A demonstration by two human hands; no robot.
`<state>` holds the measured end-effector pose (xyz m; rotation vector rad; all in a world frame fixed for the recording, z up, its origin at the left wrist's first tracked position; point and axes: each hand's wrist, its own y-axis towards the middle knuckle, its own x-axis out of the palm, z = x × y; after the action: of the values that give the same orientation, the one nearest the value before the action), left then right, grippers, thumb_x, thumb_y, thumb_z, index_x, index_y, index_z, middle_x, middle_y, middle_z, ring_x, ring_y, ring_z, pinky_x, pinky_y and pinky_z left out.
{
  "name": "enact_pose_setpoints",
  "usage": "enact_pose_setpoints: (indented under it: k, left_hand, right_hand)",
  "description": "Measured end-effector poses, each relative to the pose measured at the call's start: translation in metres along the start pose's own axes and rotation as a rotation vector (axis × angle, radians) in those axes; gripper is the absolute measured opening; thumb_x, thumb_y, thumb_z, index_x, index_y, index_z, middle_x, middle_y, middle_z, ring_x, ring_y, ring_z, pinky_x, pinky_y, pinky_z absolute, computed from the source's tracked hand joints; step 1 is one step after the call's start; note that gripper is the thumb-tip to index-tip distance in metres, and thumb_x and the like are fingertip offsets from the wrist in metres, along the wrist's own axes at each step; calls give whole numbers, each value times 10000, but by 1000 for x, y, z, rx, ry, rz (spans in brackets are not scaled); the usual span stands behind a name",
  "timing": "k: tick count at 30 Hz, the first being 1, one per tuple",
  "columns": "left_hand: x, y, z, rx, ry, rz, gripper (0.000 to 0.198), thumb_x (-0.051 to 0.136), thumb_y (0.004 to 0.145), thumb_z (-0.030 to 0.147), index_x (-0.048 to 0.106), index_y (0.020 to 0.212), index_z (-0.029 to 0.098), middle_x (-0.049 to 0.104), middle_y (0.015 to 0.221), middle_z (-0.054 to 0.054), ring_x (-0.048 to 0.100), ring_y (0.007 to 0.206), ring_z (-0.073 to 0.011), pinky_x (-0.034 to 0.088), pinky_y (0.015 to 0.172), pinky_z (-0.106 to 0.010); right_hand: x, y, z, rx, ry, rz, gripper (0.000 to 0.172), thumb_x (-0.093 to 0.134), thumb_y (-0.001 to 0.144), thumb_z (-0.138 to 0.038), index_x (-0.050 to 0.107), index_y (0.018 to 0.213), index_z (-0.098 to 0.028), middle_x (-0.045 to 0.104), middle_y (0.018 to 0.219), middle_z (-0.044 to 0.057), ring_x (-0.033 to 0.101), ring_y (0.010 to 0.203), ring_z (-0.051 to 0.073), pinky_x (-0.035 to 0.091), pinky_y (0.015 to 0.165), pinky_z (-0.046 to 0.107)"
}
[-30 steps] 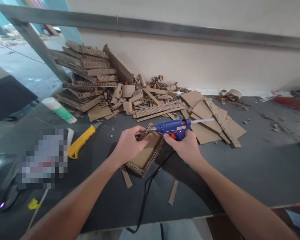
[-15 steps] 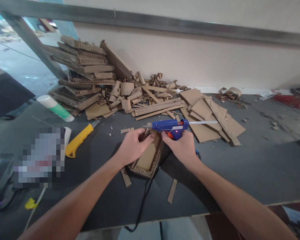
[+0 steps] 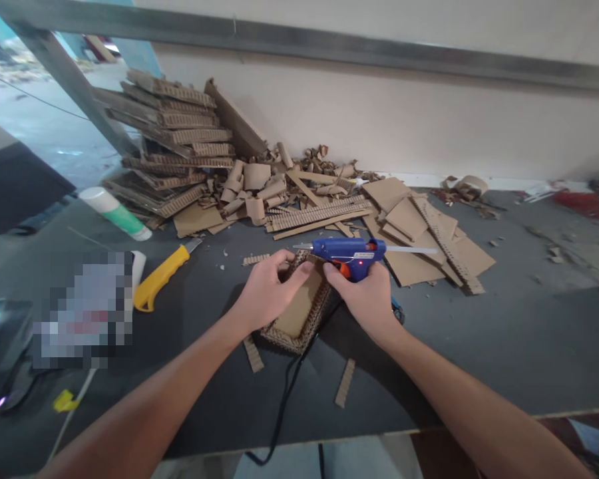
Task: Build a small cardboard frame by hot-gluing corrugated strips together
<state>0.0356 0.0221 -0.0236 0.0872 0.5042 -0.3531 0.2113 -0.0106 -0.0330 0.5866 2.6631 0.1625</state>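
Observation:
A blue hot glue gun with a lit red light lies sideways in the grip of my right hand. A clear glue stick sticks out of its back end. Its metal nozzle points left, above the far end of a small corrugated cardboard box. My left hand is closed on the box's left wall near that end, thumb over the rim. Part of the far wall is hidden by the hand and the glue gun. Corrugated strips lie beside the box, and a black cord runs off the near edge.
A yellow utility knife lies at left with its blade out, near a white and green tube. Stacked cardboard pieces, scraps and flat sheets fill the back. A metal bar crosses above.
The whole view has shifted slightly. The glue gun sits a little farther right relative to my left hand, its nozzle still over the box's far end. Both hands keep their hold.

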Motion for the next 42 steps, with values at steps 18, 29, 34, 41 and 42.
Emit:
enact_pose_setpoints:
  k: [18,29,34,41,42]
  left_hand:
    - [9,9,-16,-191,-640,242,393,681,841,535,568,917,166,640,807,-38,621,740,-173,496,666,-301]
    - [9,9,-11,-204,-657,256,356,679,848,497,550,902,169,621,746,-15,595,664,-149,473,619,-283]
    - [8,10,-20,-179,-591,252,364,656,872,522,545,945,182,635,781,-19,583,670,-133,446,596,-250]
    - [9,11,-26,-170,-540,282,402,670,864,549,518,1028,216,588,726,23,567,640,-122,409,552,-221]
    - [9,11,-26,-170,-548,278,398,665,867,551,519,1025,216,598,729,19,574,640,-125,412,551,-223]
  right_hand:
    - [2,-2,17,85,99,-45,352,780,716,-502,625,751,-187,573,573,-21,514,514,136,430,501,277]
    - [1,-3,19,127,107,-170,397,808,692,-518,582,637,-196,532,507,-36,462,456,107,399,457,260]
    - [0,0,21,148,179,-199,388,810,698,-511,592,658,-192,518,499,-48,436,432,96,374,430,250]
    - [0,-1,21,196,242,-221,403,818,684,-520,596,676,-184,507,492,-52,438,437,98,379,429,250]
    - [0,-1,21,193,239,-220,405,816,686,-518,586,665,-186,504,490,-52,435,436,98,377,429,250]
